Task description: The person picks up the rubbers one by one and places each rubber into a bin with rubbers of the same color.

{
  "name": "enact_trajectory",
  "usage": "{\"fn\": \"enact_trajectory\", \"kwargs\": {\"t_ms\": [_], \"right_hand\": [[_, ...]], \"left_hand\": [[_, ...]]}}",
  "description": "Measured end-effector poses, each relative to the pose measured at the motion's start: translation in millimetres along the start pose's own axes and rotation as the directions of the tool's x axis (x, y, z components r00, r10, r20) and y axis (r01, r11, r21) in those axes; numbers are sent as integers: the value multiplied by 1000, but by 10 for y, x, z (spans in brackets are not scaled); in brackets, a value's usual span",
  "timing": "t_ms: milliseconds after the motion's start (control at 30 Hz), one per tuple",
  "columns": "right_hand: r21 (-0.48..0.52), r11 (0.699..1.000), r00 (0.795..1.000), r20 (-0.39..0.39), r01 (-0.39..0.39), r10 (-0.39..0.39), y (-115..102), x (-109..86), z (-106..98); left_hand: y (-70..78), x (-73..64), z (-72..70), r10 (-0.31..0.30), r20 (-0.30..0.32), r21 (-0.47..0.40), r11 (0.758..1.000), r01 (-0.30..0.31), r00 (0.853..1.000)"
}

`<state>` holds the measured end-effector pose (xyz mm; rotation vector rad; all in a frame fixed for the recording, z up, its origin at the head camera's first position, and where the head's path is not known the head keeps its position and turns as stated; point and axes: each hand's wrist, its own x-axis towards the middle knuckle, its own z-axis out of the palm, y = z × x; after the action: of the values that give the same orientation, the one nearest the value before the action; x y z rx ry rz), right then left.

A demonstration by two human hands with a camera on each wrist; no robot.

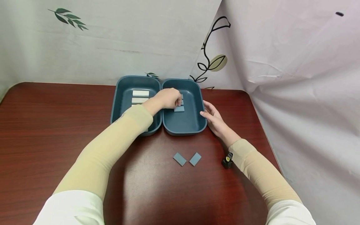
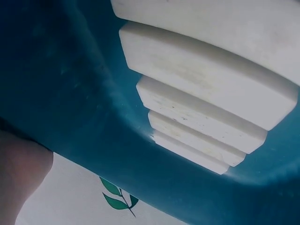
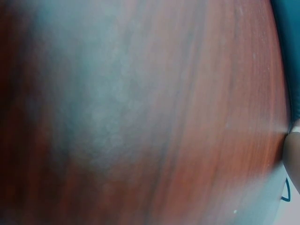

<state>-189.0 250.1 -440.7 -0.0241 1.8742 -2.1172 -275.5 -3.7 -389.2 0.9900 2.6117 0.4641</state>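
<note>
Two dark teal trays stand side by side at the back of the table in the head view. My left hand [image 1: 170, 97] reaches across the left tray [image 1: 113, 109] into the right tray [image 1: 184, 129]. Its curled fingers point down and pinch at a small blue-grey tile [image 1: 179, 109], the front one of a short column; the hand partly covers the tiles behind it. At the outer right wall my right hand [image 1: 214, 120] holds the right tray, thumb on the rim and fingers along the outside. White bars [image 2: 206, 84] lie in a row in the left tray.
Two more blue-grey tiles, a left one [image 1: 179, 159] and a right one [image 1: 195, 159], lie slanted on the brown table [image 1: 152, 187] in front of the trays. A small black object [image 1: 226, 162] is by the right wrist. A white patterned cloth [image 1: 126, 47] hangs behind.
</note>
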Motion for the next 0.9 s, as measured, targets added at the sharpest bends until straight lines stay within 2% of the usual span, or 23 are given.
{"fn": "enact_trajectory", "kwargs": {"t_ms": [300,900], "right_hand": [[-4,1000,1000,-1,-4,4,-12,-6,6],[-9,1000,1000,4,0,0,7,6,-12]], "left_hand": [[-2,10,-14,-10,49,-4,1000,10,999],[16,-17,-41,-10,47,-24,1000,11,999]]}}
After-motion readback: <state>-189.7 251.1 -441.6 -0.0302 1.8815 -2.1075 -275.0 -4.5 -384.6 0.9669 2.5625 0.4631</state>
